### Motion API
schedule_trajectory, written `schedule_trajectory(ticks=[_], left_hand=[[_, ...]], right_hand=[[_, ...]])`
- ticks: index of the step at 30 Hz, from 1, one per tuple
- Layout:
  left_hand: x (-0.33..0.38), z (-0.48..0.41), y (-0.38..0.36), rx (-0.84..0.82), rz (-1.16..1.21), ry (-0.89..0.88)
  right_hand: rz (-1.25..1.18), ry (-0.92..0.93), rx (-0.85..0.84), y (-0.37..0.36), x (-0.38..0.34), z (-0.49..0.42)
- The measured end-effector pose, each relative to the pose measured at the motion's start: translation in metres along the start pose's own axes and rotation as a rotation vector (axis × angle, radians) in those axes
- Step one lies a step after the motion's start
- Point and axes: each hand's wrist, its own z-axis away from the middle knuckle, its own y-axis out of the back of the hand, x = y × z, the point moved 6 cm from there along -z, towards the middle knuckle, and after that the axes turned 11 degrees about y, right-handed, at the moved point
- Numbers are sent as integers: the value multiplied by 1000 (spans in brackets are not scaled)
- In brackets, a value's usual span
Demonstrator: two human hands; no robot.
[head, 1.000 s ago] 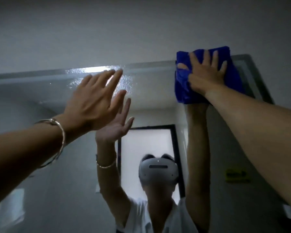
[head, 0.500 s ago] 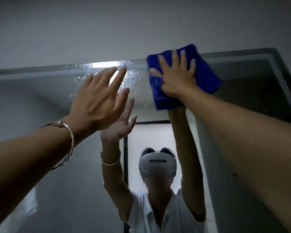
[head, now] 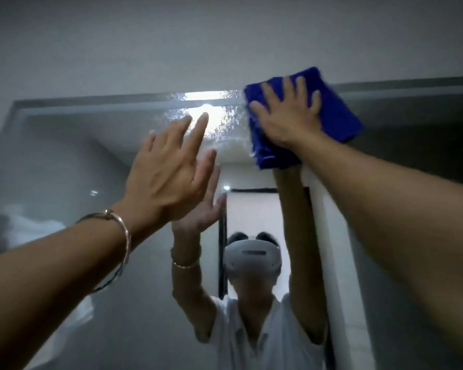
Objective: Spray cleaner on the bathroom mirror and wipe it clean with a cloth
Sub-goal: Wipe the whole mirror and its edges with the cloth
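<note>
Since the mirror (head: 64, 156) is a rigid, breakable sheet fixed to the wall, it is judged to be a surface to be pressed evenly and never gripped. It fills the frame from the left edge to the right, below a grey top rim. At upper centre a wet patch (head: 219, 121) of beaded droplets is lit by a bright reflection, and the glass there is expected to be slippery. Right of it, in the upper right of the frame, the blue cloth (head: 340, 113) is laid folded against the glass, with its top corner over the rim. It is judged soft, light and thick enough to soak up the spray. It is best taken with a flat palm over its middle, so that the folds are kept from sliding apart.

At centre left, the left hand (head: 169, 172) is raised with fingers straight and loosely spread, and nothing is held in it. A bracelet (head: 123, 236) is worn on the wrist. Whether the glass is touched by its fingertips cannot be told. The right hand (head: 286, 118) is spread flat on the cloth, which is pressed to the mirror under the palm and extended fingers.
</note>
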Motion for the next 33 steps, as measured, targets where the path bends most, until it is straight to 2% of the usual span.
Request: schedule_trajectory(ticks=[3,5,7,9,11,14,18,22,28,30,33], left_hand=[[-7,-19,15,60,44,96],[-1,-21,17,57,12,46],[-2,-20,21,32,-20,-16],[-15,-16,29,13,-53,-22],[-31,-9,35,-3,-94,-6],[-43,11,35,-49,-140,45],[-39,30,30,-115,-197,21],[-60,19,36,-85,-213,36],[-113,-4,40,5,-123,11],[-137,2,30,2,-71,20],[-171,12,23,27,-17,18]], right_hand=[[30,465,-63,-30,-128,24],[0,564,-99,-32,-140,32],[-9,465,-65,-17,-100,17],[-30,221,-23,-2,-39,5],[-47,87,-14,0,-5,11],[-36,66,-6,-5,-11,29],[-22,40,-11,-10,-16,32],[-41,-31,-30,-11,-21,27],[-25,-138,19,-15,-71,6],[-17,-47,24,-27,-133,-9],[-116,222,57,-60,-273,-3]])
